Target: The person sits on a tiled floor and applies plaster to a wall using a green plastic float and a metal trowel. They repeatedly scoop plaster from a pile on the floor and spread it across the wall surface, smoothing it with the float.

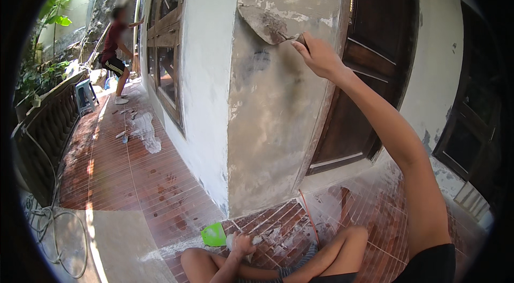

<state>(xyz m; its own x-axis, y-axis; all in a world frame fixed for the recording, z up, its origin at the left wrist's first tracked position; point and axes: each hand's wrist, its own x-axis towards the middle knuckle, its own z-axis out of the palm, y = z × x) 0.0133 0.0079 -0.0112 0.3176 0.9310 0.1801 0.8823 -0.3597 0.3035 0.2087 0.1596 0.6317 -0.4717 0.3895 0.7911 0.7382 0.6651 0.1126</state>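
Observation:
My right hand (317,57) is raised at arm's length, fingers closed around the handle of a masonry trowel (262,25). The trowel's broad, mortar-smeared blade lies against or very close to the upper part of a grey-brown plastered wall (278,122). Rough, paler patches show above the blade. Low by my crossed legs, my left hand (243,244) is closed at a bright green plastic scraper (214,235). A whitish, putty-like part lies between the green blade and my fingers, so the grip is partly hidden.
A dark wooden door (369,69) stands right of the plastered wall, a white wall (206,79) left. Plaster crumbs (281,237) and an orange cord (309,216) lie on the tiles. Another person (115,50) stands at the far left near a blue stool (85,96). Cable (56,229) coils lower left.

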